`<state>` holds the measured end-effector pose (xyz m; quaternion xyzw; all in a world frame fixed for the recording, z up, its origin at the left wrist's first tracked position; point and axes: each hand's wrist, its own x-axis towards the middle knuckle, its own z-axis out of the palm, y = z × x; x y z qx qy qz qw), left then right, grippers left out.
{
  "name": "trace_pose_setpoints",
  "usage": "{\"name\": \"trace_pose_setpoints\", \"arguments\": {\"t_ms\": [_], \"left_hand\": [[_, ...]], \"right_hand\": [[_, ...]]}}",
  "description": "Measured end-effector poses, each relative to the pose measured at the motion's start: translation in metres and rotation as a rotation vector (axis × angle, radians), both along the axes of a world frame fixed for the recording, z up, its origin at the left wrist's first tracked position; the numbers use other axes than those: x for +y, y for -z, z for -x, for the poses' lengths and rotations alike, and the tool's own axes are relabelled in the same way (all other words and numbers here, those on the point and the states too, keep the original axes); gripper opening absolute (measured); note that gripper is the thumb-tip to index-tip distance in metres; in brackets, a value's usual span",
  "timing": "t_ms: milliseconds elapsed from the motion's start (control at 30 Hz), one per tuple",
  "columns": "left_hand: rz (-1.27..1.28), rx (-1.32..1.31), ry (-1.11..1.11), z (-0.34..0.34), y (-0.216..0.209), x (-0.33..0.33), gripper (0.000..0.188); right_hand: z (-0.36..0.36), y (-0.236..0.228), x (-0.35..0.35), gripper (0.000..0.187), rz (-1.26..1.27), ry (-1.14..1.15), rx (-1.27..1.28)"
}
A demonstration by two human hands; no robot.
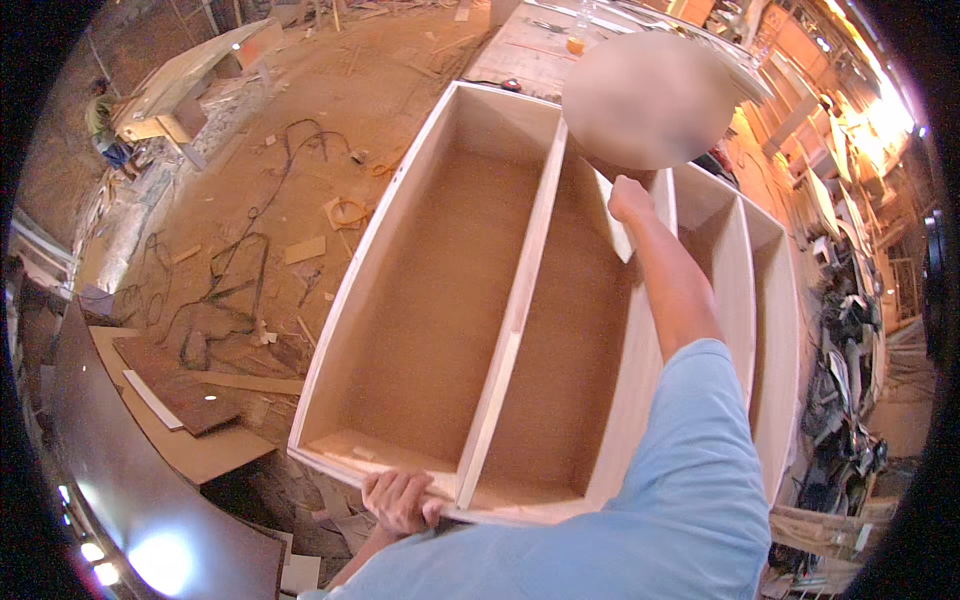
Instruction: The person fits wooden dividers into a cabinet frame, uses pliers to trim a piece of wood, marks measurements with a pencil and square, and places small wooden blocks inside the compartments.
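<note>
A large open wooden cabinet frame (520, 345), with pale edges and long dividers, lies in front of me with its compartments facing up. At its near end my left hand (397, 500) is closed, its fingers curled over the edge beside the end of a divider (490, 420). My right arm, in a light blue sleeve, reaches over the cabinet. My right hand (630, 198) is closed in a fist near the far end, by a pale pointed piece of board (613, 218) inside a compartment. What that fist grips, if anything, is hidden.
Beyond the far end stands a worktable (525, 45) with a tape measure (510, 85); a blurred oval hides part of it. Cables (250, 215) and scraps litter the floor at left. Dark panels (150, 480) lie near left. Another person (105, 125) stands far left by a wooden bench.
</note>
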<state>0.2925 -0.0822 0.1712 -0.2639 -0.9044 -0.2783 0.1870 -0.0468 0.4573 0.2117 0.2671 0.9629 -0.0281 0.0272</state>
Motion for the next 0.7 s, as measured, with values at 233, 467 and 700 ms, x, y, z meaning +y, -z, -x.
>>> {"name": "trace_pose_setpoints", "arguments": {"t_ms": [233, 467, 700], "left_hand": [[0.016, 0.008, -0.010, -0.001, -0.002, 0.003, 0.055], [0.134, -0.007, 0.000, 0.010, -0.034, 0.022, 0.050], [0.128, -0.057, -0.050, 0.019, -0.042, 0.047, 0.049]], "right_hand": [[0.074, 0.121, 0.064, 0.033, 0.053, 0.106, 0.235], [0.113, 0.178, 0.107, 0.034, -0.259, -0.097, 0.430], [0.142, 0.263, 0.118, 0.035, -0.155, 0.179, 0.546]]}}
